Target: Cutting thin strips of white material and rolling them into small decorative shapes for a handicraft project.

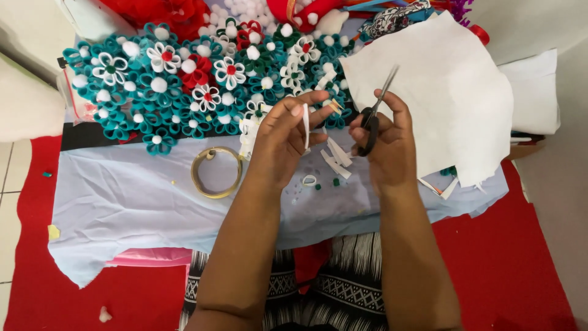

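Nearest the lens: two bare forearms over a black-and-white patterned skirt (343, 288), above a red floor mat (514, 263). Left hand (285, 138) raised over the pale blue cloth (122, 202), thumb and fingers pinched shut on a narrow white felt strip (306, 125) held upright. Right hand (386, 144) closed through the handles of black scissors (375, 113), blades pointing up and away, nearly together — not on the strip at this instant.

Progress, judged from the layout: well advanced. A large heap of finished felt flowers (184, 79) — teal, white, red and green, each with a white pompom centre — fills the far side of the cloth. Several cut white strips (335, 158) lie just below the hands, with one small white loop (309, 181) and a few green scraps close by. Remaining stock substantial: a big white felt sheet (441, 92) to the right, largely uncut.

Strip in hand: thin, clean-edged, slightly bowed, apparently unrolled. Roll of clear tape (216, 172) left of the hands, untouched.
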